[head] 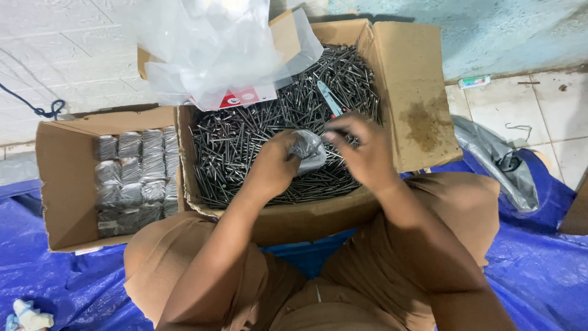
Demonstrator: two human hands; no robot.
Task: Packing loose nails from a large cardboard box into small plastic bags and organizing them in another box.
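while kneeling on the blue tarp (539, 276) over the large cardboard box (422, 110) of loose nails (245, 141), filling a small clear plastic bag (309, 150) with nails, by the look of it. left hand (272, 165) clenched around the bag's neck, holding it just above the nail heap at the box's near middle. right hand (361, 150) pinched at the bag's mouth, fingertips closed on what seems a few nails, though too blurred to be sure. blue-handled tool (331, 98) lying on the nails just beyond the hands. stack of empty clear bags (214, 49) draped over the far rim. to the left, a smaller box (61, 184) holding rows of packed nail bundles (135, 178). next move likely calls for keeping the mouth open and the points clear of the thin plastic.
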